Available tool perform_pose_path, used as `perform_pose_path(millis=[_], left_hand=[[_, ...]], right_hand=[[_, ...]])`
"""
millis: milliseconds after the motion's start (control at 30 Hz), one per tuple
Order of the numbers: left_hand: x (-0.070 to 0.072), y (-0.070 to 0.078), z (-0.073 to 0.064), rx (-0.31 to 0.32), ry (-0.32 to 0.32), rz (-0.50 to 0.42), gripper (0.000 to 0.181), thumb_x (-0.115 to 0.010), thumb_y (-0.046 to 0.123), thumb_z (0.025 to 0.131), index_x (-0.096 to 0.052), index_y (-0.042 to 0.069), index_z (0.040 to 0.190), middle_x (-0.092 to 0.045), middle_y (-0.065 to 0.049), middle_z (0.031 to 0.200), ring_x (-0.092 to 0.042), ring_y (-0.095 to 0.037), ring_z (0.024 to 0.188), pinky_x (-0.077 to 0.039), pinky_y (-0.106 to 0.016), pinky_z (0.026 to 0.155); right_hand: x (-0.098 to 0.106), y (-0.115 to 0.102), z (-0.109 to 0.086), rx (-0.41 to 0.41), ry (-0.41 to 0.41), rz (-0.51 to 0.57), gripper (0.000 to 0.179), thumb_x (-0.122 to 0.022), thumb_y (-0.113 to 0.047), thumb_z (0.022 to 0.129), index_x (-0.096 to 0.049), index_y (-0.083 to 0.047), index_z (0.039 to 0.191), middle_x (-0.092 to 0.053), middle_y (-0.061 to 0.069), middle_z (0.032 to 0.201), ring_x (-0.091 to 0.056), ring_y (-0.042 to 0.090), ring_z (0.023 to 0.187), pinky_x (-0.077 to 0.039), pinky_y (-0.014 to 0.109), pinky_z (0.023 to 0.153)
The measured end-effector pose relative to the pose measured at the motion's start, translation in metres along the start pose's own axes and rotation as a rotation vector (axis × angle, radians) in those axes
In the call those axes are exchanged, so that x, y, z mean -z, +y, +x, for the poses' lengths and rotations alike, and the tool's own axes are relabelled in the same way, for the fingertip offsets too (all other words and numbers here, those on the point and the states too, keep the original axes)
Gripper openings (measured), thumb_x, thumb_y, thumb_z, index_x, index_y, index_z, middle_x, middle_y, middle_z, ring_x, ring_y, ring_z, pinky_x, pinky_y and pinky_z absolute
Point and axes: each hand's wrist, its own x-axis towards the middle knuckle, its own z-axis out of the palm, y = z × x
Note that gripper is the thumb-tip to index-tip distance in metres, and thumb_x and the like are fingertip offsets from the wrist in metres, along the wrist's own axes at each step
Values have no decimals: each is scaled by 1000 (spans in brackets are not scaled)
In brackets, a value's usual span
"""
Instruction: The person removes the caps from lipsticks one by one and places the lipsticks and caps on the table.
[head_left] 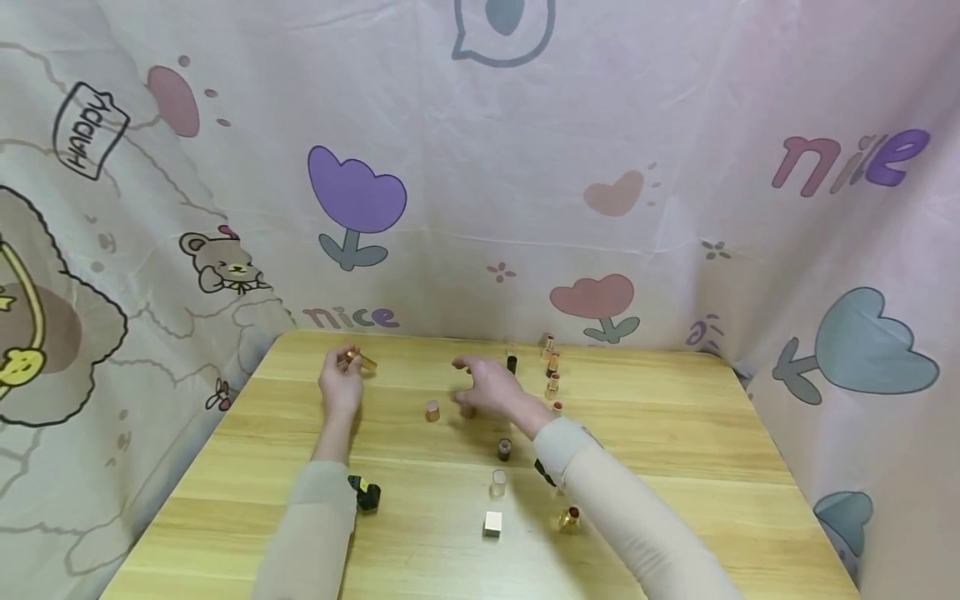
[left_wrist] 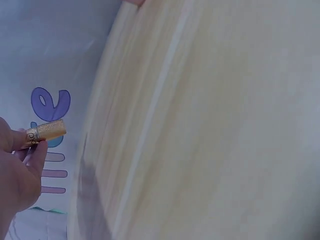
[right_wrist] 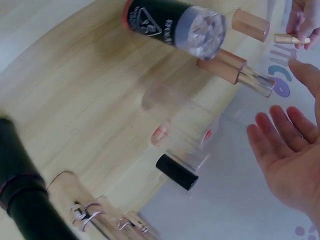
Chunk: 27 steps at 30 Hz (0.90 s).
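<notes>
My left hand (head_left: 342,385) is at the far left of the table, pinching a gold lipstick tube (left_wrist: 46,132) between thumb and fingers. My right hand (head_left: 491,387) is over the far middle of the table, its fingers apart and nothing between them. In the right wrist view its palm shows, beside a pinkish-gold lipstick tube (right_wrist: 235,70) standing on the table. Partly behind that hand in the head view is the same pinkish tube, and a pinkish cap (head_left: 432,411) stands to its left. A clear tube with a black end (right_wrist: 177,171) stands further along.
On the right, a row of uncapped lipsticks (head_left: 552,383) runs toward the front, ending with a gold one (head_left: 568,520). A dark tube (head_left: 505,449), a clear cap (head_left: 498,483) and a square silvery piece (head_left: 492,524) stand mid-table. A printed curtain (head_left: 480,275) encloses the wooden table (head_left: 420,533).
</notes>
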Motion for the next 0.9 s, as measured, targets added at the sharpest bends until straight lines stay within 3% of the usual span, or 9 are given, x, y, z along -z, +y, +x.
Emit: perform_pose_path(millis=[300, 533, 900], left_hand=[[-6, 8, -25, 41, 53, -205, 37, -57, -3, 104, -51, -4, 140, -58, -19, 140, -58, -28, 128, -52, -25, 109], [-11, 16, -39, 43, 122, -345, 37, -61, -5, 101, -51, -8, 137, -59, -23, 135, -61, -21, 117, -54, -26, 105], [-21, 33, -62, 38, 128, -487, 34, -60, -6, 101, -51, -9, 134, -61, -18, 126, -65, -19, 113, -57, -26, 101]], right_hand=[[-4, -12, 9, 3, 73, 10, 59, -78, -28, 95, -55, -12, 148, -59, 5, 148, -60, 24, 130, -53, 43, 109], [-11, -23, 20, 27, 95, 17, 59, -77, -28, 96, -55, -12, 148, -59, 5, 149, -61, 23, 129, -52, 40, 111], [-22, -44, 26, 67, 127, 76, 57, -72, -23, 99, -52, -10, 151, -57, 9, 150, -60, 26, 129, -52, 39, 111]])
